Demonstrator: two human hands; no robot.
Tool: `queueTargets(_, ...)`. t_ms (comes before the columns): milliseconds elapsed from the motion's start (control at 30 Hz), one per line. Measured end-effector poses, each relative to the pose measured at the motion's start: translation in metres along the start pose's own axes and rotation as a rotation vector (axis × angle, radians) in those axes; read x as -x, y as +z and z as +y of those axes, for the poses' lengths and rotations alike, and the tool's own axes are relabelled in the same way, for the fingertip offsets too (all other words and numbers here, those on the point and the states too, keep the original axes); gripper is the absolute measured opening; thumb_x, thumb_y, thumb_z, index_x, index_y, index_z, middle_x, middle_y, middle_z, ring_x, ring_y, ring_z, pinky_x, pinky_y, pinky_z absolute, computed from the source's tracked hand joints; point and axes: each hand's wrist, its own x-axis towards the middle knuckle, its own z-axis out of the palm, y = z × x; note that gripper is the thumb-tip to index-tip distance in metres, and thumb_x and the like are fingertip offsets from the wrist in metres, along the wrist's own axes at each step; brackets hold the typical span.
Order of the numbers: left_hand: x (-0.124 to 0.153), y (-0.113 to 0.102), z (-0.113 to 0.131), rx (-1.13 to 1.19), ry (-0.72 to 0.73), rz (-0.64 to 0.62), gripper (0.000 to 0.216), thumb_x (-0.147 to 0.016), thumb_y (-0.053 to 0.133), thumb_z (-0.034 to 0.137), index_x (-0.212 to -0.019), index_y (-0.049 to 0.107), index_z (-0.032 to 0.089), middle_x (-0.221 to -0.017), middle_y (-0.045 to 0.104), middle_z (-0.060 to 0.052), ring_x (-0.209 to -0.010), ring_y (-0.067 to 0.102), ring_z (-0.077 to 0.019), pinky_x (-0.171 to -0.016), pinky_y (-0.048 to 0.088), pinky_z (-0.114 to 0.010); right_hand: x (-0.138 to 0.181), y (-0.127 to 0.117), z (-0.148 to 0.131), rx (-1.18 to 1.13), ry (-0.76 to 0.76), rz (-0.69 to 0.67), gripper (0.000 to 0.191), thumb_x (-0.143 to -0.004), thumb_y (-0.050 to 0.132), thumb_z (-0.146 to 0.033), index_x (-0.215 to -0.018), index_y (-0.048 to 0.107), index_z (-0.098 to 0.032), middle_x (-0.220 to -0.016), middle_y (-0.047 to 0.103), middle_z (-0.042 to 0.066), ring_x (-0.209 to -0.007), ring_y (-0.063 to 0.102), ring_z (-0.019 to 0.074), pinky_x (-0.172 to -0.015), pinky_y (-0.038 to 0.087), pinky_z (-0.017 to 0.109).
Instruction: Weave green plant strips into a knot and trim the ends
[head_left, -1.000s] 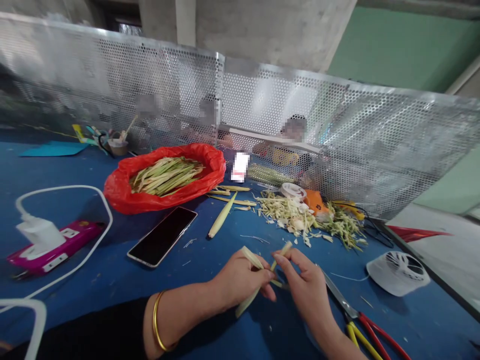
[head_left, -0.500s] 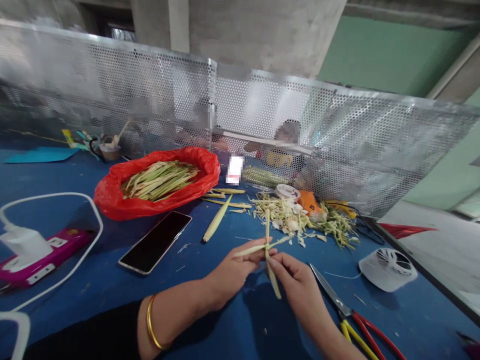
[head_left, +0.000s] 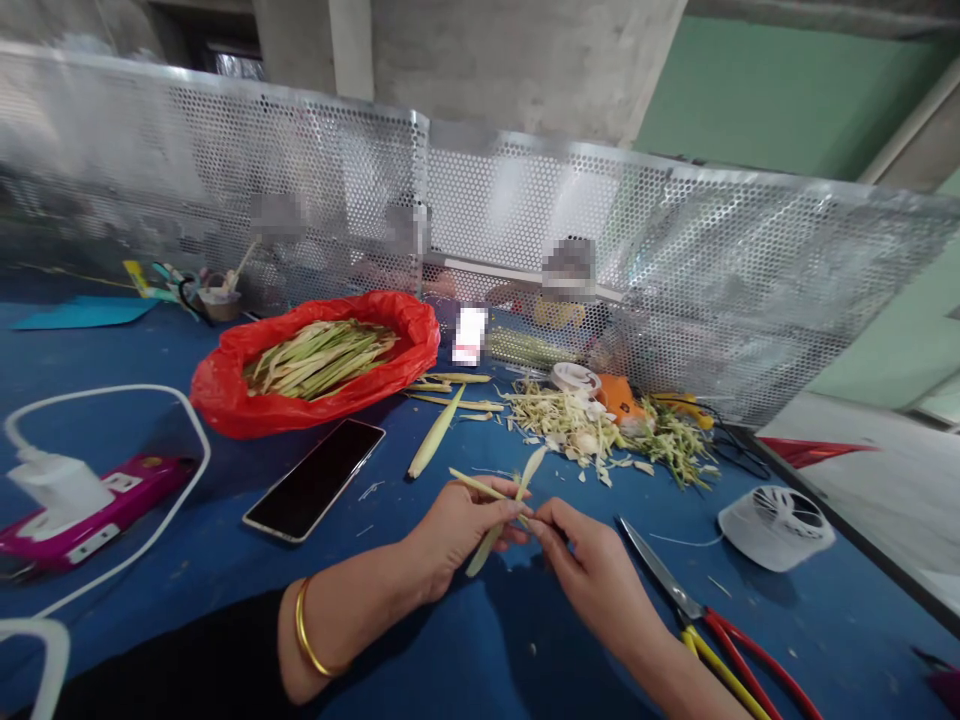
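Pale green crossed leaf strips, like corn husk [head_left: 532, 472], are held between my two hands above the blue table. My left hand [head_left: 465, 525], with a gold bangle on the wrist, pinches them near their crossing. My right hand [head_left: 583, 548] has its thumb and forefinger closed on a strip end at the crossing's right side. One strip points up and right, and its other end hangs below my left fingers. Right of my right hand lie scissors [head_left: 679, 595] with red and yellow handles. A whole pale husk piece [head_left: 435, 437] rests beyond my left hand.
A red plastic bag [head_left: 225, 395] holds many strips. Nearby lie a dark phone [head_left: 315, 480] and a purple power strip [head_left: 127, 505] with a white cable. Husk scraps [head_left: 559, 415], a tape roll [head_left: 576, 379] and a white thread spool [head_left: 776, 528] lie rightward. A perforated metal screen [head_left: 517, 210] stands behind.
The crossed strips have turned in my hands; the strip that pointed down now slants differently. My left thumb has come over the crossing, and my right hand has shifted slightly.
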Motion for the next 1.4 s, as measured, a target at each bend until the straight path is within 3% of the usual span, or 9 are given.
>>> queueTargets(167,0.001,0.004,-0.002,0.02,-0.01,0.062,0.034,-0.069,0.076,0.023,-0.1,0.069,0.012,-0.079,0.074,-0.008,-0.064,0.068,-0.0148,-0.055,0.045,-0.02,0.001,0.007,0.003,0.065,0.002,0.005,0.022,-0.094,0.043,-0.033,-0.079,0.055,-0.022,-0.066,0.061,-0.001,-0.055,0.051,0.0141,-0.052,0.035,0.022)
queueTargets(433,0.0,0.004,-0.006,-0.009,0.094,0.153,0.024,-0.071,0.071,0.023,-0.092,0.072,0.012,-0.072,0.073,-0.009,-0.056,0.066,-0.0139,-0.049,0.043,-0.019,0.007,0.01,-0.003,0.166,-0.064,0.058,0.03,-0.095,0.043,-0.032,-0.069,0.054,-0.021,-0.058,0.058,-0.001,-0.057,0.052,0.0145,-0.057,0.034,0.023)
queueTargets(567,-0.002,0.002,-0.003,-0.052,0.061,0.182,0.02,-0.069,0.071,0.022,-0.087,0.072,0.012,-0.068,0.072,-0.007,-0.05,0.061,-0.0103,-0.045,0.039,-0.017,0.005,0.006,-0.004,0.096,-0.063,0.085,0.033,-0.093,0.045,-0.034,-0.066,0.056,-0.02,-0.06,0.059,0.001,-0.062,0.052,0.0153,-0.062,0.036,0.025)
queueTargets(733,0.002,0.003,0.002,-0.152,-0.084,-0.059,0.019,-0.071,0.068,0.023,-0.087,0.071,0.013,-0.069,0.071,-0.005,-0.048,0.06,-0.0086,-0.044,0.036,-0.017,-0.007,-0.002,0.0,-0.432,0.248,0.176,0.028,-0.081,0.059,-0.046,-0.08,0.063,-0.018,-0.068,0.063,0.001,-0.061,0.054,0.0149,-0.058,0.042,0.025)
queueTargets(867,0.003,0.002,-0.004,-0.26,-0.062,-0.215,0.022,-0.074,0.065,0.032,-0.088,0.071,0.015,-0.078,0.071,-0.003,-0.05,0.058,-0.0069,-0.044,0.035,-0.017,-0.009,-0.001,-0.001,-0.663,0.282,0.103,0.029,-0.076,0.065,-0.043,-0.065,0.059,-0.018,-0.058,0.057,-0.002,-0.055,0.05,0.0124,-0.057,0.041,0.025)
queueTargets(1067,0.0,0.0,-0.01,-0.303,-0.056,-0.178,0.026,-0.072,0.065,0.03,-0.09,0.07,0.012,-0.069,0.069,-0.003,-0.047,0.054,-0.0065,-0.045,0.036,-0.018,-0.005,0.009,0.005,-0.614,0.332,0.22,0.026,-0.075,0.064,-0.039,-0.06,0.059,-0.017,-0.056,0.059,0.0,-0.053,0.05,0.0129,-0.055,0.039,0.027)
queueTargets(1167,0.001,0.001,-0.009,-0.327,-0.064,-0.168,0.024,-0.071,0.063,0.029,-0.086,0.07,0.011,-0.065,0.068,-0.003,-0.047,0.053,-0.0072,-0.045,0.034,-0.018,-0.006,0.009,0.011,-0.557,0.318,0.206,0.024,-0.078,0.061,-0.037,-0.065,0.061,-0.017,-0.057,0.059,0.0,-0.054,0.051,0.0144,-0.056,0.041,0.028)
queueTargets(1333,0.01,0.009,-0.007,-0.446,-0.05,-0.2,0.025,-0.075,0.057,0.032,-0.082,0.071,0.012,-0.062,0.067,-0.003,-0.044,0.053,-0.0083,-0.043,0.032,-0.019,-0.006,-0.007,0.008,-0.09,0.025,0.417,0.023,-0.082,0.061,-0.034,-0.101,0.066,-0.021,-0.086,0.062,0.004,-0.084,0.057,0.0213,-0.075,0.044,0.034)
queueTargets(1400,0.014,0.012,-0.008,-0.511,-0.062,-0.227,0.025,-0.077,0.055,0.033,-0.072,0.069,0.012,-0.059,0.065,-0.003,-0.041,0.052,-0.0085,-0.041,0.031,-0.019,-0.003,-0.011,-0.001,0.058,-0.099,0.364,0.022,-0.081,0.064,-0.03,-0.102,0.067,-0.025,-0.09,0.063,0.004,-0.088,0.057,0.0214,-0.08,0.041,0.036)
